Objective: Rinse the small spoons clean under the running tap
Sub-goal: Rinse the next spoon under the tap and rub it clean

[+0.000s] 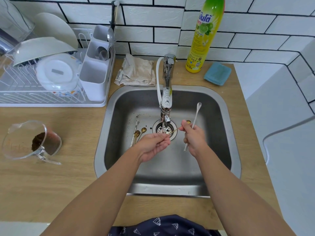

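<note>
Left hand [154, 144]: palm up over the basin centre, fingertips pinching the handle end of a thin gold spoon [173, 131].
Right hand [194, 135]: just at 3 o'clock of the drain, fingers curled round a long silver spoon [196, 116] and also pinching the gold spoon near its bowl end.
Gold spoon: stretched between both hands, shaft crossing under the tap outlet, bowl peeking out at 12 o'clock of the right knuckles.
Long silver spoon: tilted, bowl toward 12 o'clock, handle tip sticking out below the right hand toward 6 o'clock.
Tap [166, 103]: reaching from 12 o'clock of the sink, nozzle above the drain [164, 128], thin stream falling onto the gold shaft.
Waiting spoons [138, 133]: small cluster, silver and gold, lying on the sink floor at 9 o'clock of the drain, dark specks nearby.
Sink [219, 150]: steel basin set into the wooden counter.
Glass jug [32, 142]: at 9 o'clock of the sink, on its side, dark grounds inside.
Dish rack [42, 92]: at 10 o'clock, holding plates, bowls and a cutlery caddy.
Cloth [136, 72]: crumpled at 11 o'clock of the tap base.
Soap bottle [204, 36]: yellow-green, upright at 1 o'clock, blue sponge [217, 74] just beside it.
</note>
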### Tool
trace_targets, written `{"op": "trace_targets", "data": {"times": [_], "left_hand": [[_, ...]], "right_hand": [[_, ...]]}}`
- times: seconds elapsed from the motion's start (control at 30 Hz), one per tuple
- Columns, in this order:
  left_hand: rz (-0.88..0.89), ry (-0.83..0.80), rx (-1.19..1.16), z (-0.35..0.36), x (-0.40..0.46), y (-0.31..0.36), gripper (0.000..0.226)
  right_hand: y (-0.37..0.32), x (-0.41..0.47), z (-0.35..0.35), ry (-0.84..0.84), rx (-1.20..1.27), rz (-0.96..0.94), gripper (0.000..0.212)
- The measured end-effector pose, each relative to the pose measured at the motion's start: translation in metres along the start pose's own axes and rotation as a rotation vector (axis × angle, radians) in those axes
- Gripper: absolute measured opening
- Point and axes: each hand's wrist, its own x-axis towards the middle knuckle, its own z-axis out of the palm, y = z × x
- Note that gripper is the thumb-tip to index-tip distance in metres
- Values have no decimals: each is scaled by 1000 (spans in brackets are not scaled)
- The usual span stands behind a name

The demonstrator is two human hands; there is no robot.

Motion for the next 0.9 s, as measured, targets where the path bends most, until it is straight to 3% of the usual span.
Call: {"op": "trace_targets", "data": {"times": [0.1,0.2,0.3,0.53,0.67,0.8,0.9], "left_hand": [[-16,-111,-147,-3,-6,4,20],[-7,-101,-232,-6,-6,7,23],[16,-65,-193,-8,-4,6,21],[542,184,664,-6,1,-2,10],[445,151,674,-1,2,-4,28],[310,192,440,8,4,-10,42],[255,144,297,9,8,-12,37]], "right_hand": [[0,2,-3,-70,105,51,18],[-2,2,-4,-190,185,95,17],[-4,1,1,-156,126,63,23],[-5,-3,20,98,56,17,28],[-8,-8,25,103,125,29,27],[-9,-12,22,52,173,75,23],[-10,-13,22,54,202,80,23]]}}
